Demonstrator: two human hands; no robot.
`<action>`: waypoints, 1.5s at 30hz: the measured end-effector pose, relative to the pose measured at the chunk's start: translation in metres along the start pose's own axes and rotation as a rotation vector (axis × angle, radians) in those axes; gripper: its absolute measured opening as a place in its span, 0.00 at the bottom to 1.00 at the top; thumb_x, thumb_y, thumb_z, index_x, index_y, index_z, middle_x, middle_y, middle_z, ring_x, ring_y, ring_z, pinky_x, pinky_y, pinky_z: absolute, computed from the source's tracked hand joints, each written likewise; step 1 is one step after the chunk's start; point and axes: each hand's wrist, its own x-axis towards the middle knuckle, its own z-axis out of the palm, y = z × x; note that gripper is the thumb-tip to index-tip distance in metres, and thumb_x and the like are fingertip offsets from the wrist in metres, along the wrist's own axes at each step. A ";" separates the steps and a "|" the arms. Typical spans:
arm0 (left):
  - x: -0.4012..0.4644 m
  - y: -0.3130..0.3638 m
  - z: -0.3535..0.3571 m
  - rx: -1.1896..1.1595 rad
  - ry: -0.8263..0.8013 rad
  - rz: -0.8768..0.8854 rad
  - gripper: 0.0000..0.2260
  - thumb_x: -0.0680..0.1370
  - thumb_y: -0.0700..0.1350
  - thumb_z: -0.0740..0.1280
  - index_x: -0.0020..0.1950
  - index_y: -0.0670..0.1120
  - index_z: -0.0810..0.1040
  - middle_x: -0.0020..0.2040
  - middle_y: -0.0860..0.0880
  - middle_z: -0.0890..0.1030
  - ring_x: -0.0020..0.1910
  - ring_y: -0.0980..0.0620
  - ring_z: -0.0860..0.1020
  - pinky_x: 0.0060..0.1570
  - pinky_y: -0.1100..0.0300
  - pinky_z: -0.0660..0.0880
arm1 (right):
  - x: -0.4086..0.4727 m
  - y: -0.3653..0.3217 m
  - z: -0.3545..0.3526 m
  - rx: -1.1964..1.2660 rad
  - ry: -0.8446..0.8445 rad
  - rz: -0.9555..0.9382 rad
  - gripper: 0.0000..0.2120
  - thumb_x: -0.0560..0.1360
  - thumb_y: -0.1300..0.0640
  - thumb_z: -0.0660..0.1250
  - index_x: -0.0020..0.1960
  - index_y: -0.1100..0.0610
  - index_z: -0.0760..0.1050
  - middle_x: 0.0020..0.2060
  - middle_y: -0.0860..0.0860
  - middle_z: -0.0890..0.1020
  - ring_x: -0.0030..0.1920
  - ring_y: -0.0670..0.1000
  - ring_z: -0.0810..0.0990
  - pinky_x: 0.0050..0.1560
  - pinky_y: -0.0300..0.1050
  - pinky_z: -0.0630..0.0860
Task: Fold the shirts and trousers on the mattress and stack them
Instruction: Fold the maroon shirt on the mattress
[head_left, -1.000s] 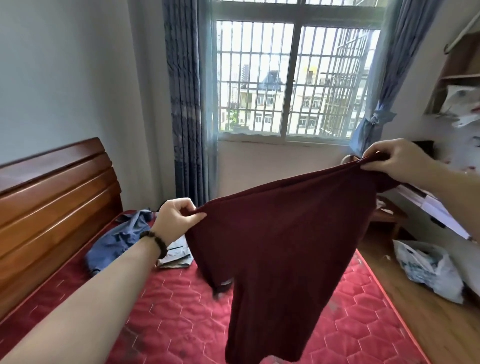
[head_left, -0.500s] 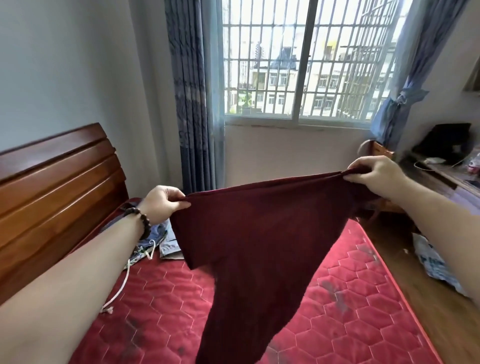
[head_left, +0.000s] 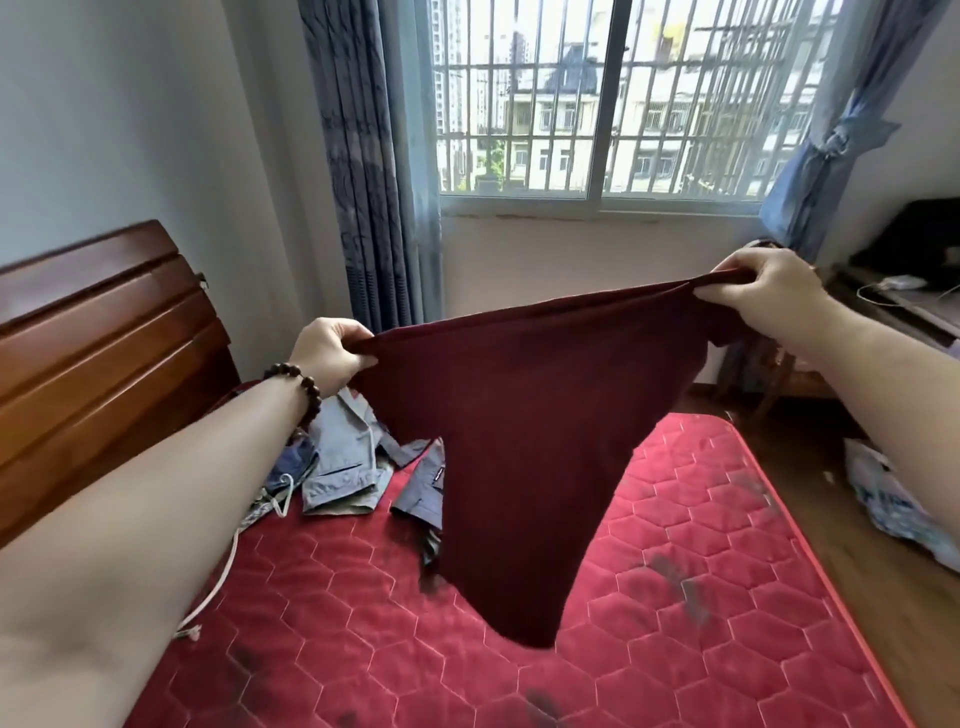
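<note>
A dark maroon shirt (head_left: 524, 441) hangs in the air above the red quilted mattress (head_left: 675, 623). My left hand (head_left: 332, 353) pinches its top edge on the left, a bead bracelet on that wrist. My right hand (head_left: 763, 286) grips the top edge on the right, held higher. The shirt tapers to a point just above the mattress. Behind it, near the headboard, lies a loose pile of grey and blue clothes (head_left: 343, 467), with a white drawstring trailing from it.
A wooden headboard (head_left: 98, 338) stands at the left. Blue curtains (head_left: 369, 171) flank a barred window (head_left: 597, 98) ahead. A cluttered desk (head_left: 904, 291) and a plastic bag (head_left: 883, 499) on the wooden floor lie to the right of the mattress.
The view has tilted down and the clothes pile shows more fully. Both hands keep hold of the shirt, whose lower end has swung up off the bottom of the view.
</note>
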 end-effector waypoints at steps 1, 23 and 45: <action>-0.001 0.002 0.000 -0.037 -0.008 -0.002 0.08 0.69 0.33 0.75 0.41 0.45 0.82 0.35 0.49 0.81 0.29 0.58 0.77 0.32 0.69 0.74 | -0.004 0.001 -0.006 0.022 0.005 -0.019 0.05 0.70 0.62 0.75 0.41 0.56 0.79 0.33 0.54 0.80 0.27 0.49 0.81 0.23 0.43 0.78; -0.324 -0.199 0.183 0.112 -0.456 -0.086 0.08 0.69 0.31 0.70 0.43 0.41 0.84 0.42 0.44 0.84 0.45 0.46 0.80 0.47 0.61 0.72 | -0.430 0.224 0.099 -0.473 -0.240 0.478 0.11 0.68 0.68 0.68 0.41 0.53 0.80 0.31 0.46 0.80 0.33 0.47 0.77 0.35 0.38 0.67; -0.632 -0.332 0.214 0.300 -0.807 0.067 0.10 0.63 0.25 0.67 0.36 0.39 0.78 0.38 0.43 0.78 0.41 0.42 0.76 0.41 0.54 0.71 | -0.802 0.328 0.162 -0.784 -0.744 0.517 0.19 0.77 0.65 0.61 0.63 0.51 0.79 0.64 0.50 0.78 0.70 0.59 0.70 0.66 0.45 0.65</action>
